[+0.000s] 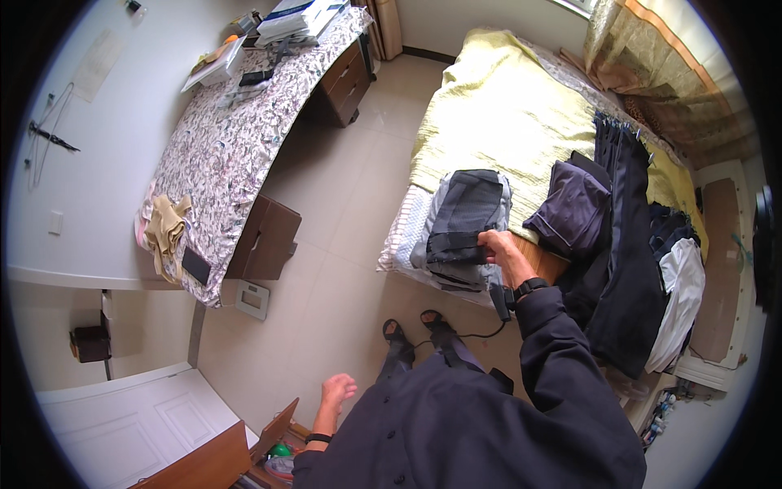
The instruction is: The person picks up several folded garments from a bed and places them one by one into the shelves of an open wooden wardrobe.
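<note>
My right hand (pixel 498 247) is at the right edge of a black mesh piece (pixel 467 208) lying on a grey folded bundle, at the near corner of the bed. Its fingers are bent against the mesh, and I cannot tell whether they grip it. My left hand (pixel 339 388) hangs low over the floor with curled fingers, away from the bed; whether it is fully closed is unclear. Right of the bundle lie folded dark purple clothes (pixel 571 205), and beyond them black trousers (pixel 623 257) with hanger clips at their far end. A white garment (pixel 678 299) lies farther right.
A yellow cover (pixel 489 104) spreads over the bed. At the left stands a desk with a floral cloth (pixel 208 159), holding papers (pixel 299 21), a tan garment (pixel 166 226) and a dark phone (pixel 196 266). A scale (pixel 252 300) sits on the floor. Wooden cabinet doors (pixel 201 461) stand at the lower left.
</note>
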{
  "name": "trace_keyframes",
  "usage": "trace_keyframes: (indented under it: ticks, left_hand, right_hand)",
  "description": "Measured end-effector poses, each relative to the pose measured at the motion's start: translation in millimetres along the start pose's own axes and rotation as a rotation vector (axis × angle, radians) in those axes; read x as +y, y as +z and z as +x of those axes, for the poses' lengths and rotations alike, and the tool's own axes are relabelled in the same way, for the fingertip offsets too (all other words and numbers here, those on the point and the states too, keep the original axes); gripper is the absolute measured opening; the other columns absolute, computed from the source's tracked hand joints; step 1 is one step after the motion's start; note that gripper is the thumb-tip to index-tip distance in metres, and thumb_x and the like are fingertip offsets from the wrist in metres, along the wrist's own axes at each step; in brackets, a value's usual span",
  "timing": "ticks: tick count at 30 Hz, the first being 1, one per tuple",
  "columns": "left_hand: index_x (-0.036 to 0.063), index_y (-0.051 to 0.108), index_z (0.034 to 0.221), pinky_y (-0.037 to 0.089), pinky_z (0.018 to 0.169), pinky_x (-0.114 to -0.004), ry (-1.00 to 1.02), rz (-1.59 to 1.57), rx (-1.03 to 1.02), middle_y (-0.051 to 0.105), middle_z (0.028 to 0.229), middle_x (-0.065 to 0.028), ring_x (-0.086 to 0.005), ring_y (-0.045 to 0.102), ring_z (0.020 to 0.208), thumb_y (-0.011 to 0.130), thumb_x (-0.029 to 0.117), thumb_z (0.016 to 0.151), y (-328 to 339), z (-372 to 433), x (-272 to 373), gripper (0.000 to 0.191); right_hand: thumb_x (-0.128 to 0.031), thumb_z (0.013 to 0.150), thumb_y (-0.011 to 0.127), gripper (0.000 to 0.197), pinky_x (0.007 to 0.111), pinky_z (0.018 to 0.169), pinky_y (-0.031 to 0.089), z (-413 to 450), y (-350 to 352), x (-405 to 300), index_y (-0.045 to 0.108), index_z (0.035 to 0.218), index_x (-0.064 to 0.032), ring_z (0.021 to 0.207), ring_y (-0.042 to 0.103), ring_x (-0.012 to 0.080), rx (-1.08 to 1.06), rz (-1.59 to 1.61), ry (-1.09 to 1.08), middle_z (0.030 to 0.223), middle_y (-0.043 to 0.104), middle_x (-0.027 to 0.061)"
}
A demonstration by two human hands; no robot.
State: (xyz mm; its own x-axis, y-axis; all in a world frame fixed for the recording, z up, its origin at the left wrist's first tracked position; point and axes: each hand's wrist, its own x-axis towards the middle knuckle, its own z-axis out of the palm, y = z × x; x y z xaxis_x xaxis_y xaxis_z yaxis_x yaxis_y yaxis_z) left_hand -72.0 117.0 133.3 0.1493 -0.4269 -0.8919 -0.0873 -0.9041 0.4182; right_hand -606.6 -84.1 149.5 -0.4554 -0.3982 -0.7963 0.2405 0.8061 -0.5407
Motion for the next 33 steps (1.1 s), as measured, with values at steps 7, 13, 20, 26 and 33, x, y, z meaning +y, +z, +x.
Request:
trace_keyframes:
  ticks: [7,13,20,26,33]
  left_hand:
    - [-0.0009,0.059,0.109,0.054,0.069,-0.032,0.02,0.003,0.003,0.066,0.094,-0.012,-0.022,0.066,0.078,0.057,0.015,0.087,8,-8,0,0.027]
    - [-0.0017,0.058,0.111,0.054,0.07,-0.032,0.008,0.014,0.008,0.066,0.095,-0.0131,-0.0229,0.065,0.079,0.057,0.015,0.088,2,-5,-15,0.028]
    - [-0.0021,0.057,0.112,0.055,0.071,-0.033,0.018,0.01,-0.01,0.065,0.096,-0.0132,-0.0237,0.065,0.081,0.058,0.016,0.088,3,-16,-10,0.03]
    - [-0.0022,0.052,0.117,0.055,0.075,-0.039,0.036,-0.149,-0.123,0.062,0.103,-0.0171,-0.0299,0.065,0.088,0.059,0.017,0.088,19,-14,34,0.036]
    - [-0.0061,0.039,0.127,0.042,0.098,-0.056,0.012,-0.392,-0.627,0.046,0.129,-0.0251,-0.0445,0.047,0.119,0.049,0.034,0.096,107,-30,150,0.052]
  right_hand:
    - [-0.006,0.06,0.066,0.023,0.044,0.061,0.047,12,-1,8,0.055,0.078,0.0006,0.069,0.054,0.0245,0.004,0.296,-0.029,0.077,0.054,0.01]
    - [-0.013,0.063,0.065,0.018,0.038,0.051,0.042,1,-18,-33,0.054,0.077,-0.0101,0.057,0.05,0.0188,-0.054,0.35,-0.054,0.068,0.052,0.0039]
    - [-0.016,0.064,0.062,0.017,0.031,0.046,0.041,-26,-33,-83,0.046,0.067,-0.0152,0.04,0.039,0.0132,-0.192,0.493,-0.137,0.052,0.038,-0.0042]
    - [-0.013,0.068,0.06,0.025,0.023,0.031,0.031,-78,-47,-122,0.038,0.059,-0.0172,0.031,0.03,0.0095,-0.222,0.579,-0.198,0.047,0.034,-0.0074]
    - [-0.013,0.071,0.058,0.017,0.02,0.035,0.032,-119,-48,-99,0.043,0.061,-0.0136,0.035,0.037,0.0076,-0.384,0.462,-0.254,0.049,0.04,-0.0048]
